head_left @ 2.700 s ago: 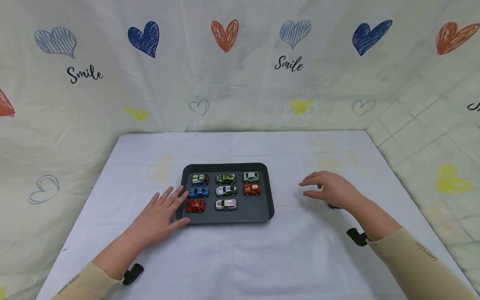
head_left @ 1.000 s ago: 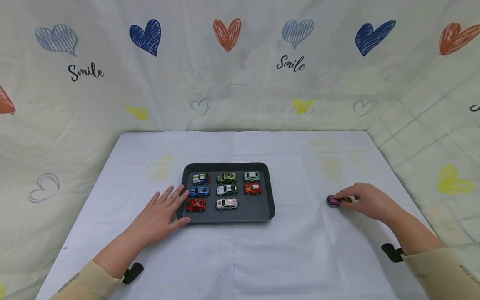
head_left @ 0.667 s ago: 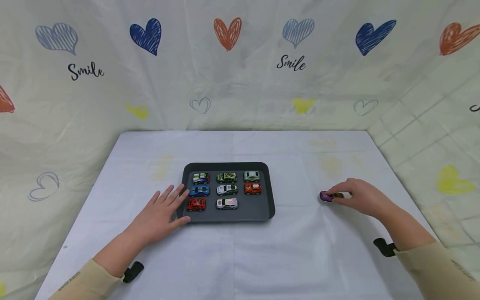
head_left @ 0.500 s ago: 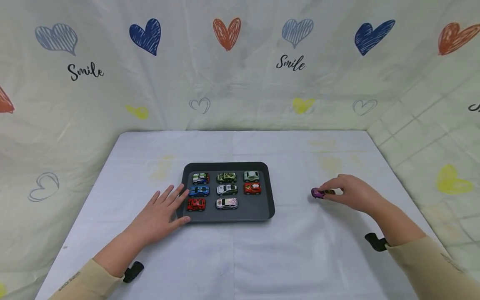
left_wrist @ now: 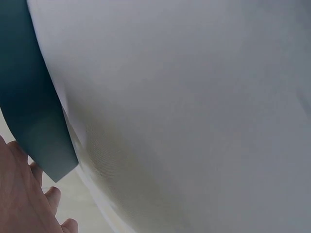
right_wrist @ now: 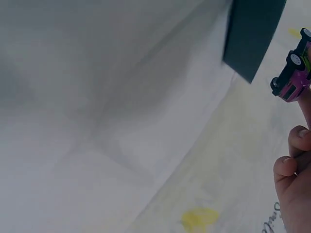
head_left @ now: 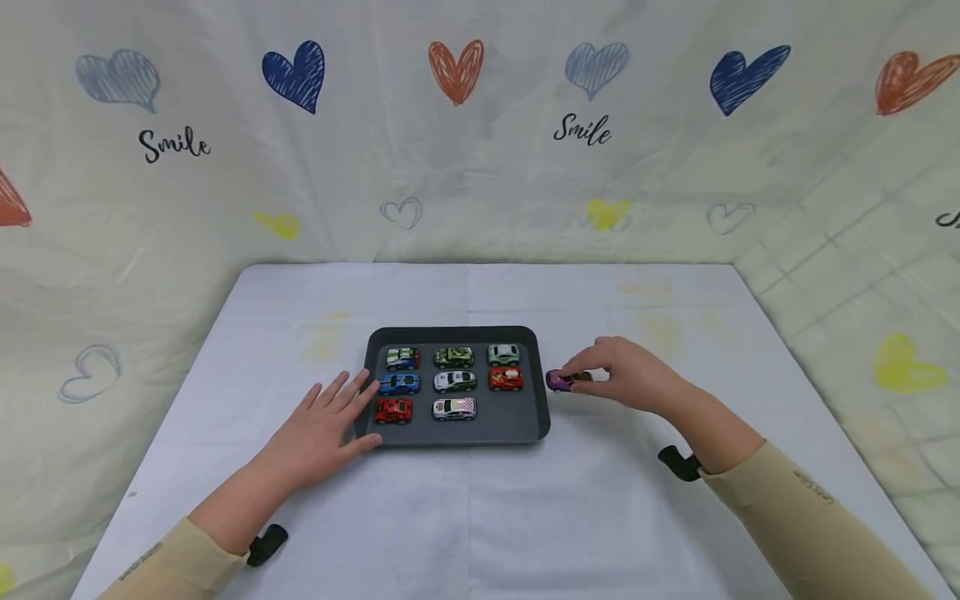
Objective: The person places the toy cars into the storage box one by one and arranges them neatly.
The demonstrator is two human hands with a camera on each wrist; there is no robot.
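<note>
A purple toy car (head_left: 558, 381) is pinched between the thumb and fingers of my right hand (head_left: 626, 375), just off the right rim of the dark grey tray (head_left: 517, 429). The right wrist view shows the same toy car (right_wrist: 294, 73) with its wheels towards the camera, near the tray's side (right_wrist: 252, 36). My left hand (head_left: 318, 437) lies with spread, straight fingers against the tray's left edge. In the left wrist view that hand (left_wrist: 24, 194) touches the tray's outer wall (left_wrist: 39, 97).
Inside the tray sit several toy cars in rows, among them a red car (head_left: 393, 410), a blue car (head_left: 399, 383) and a white-and-pink car (head_left: 453, 408). White cloth (head_left: 480, 517) covers the table. A heart-print curtain (head_left: 487, 167) hangs behind.
My right hand reached right, took hold of the purple toy car and carried it left to the tray's right side. The left hand and tray have stayed in place.
</note>
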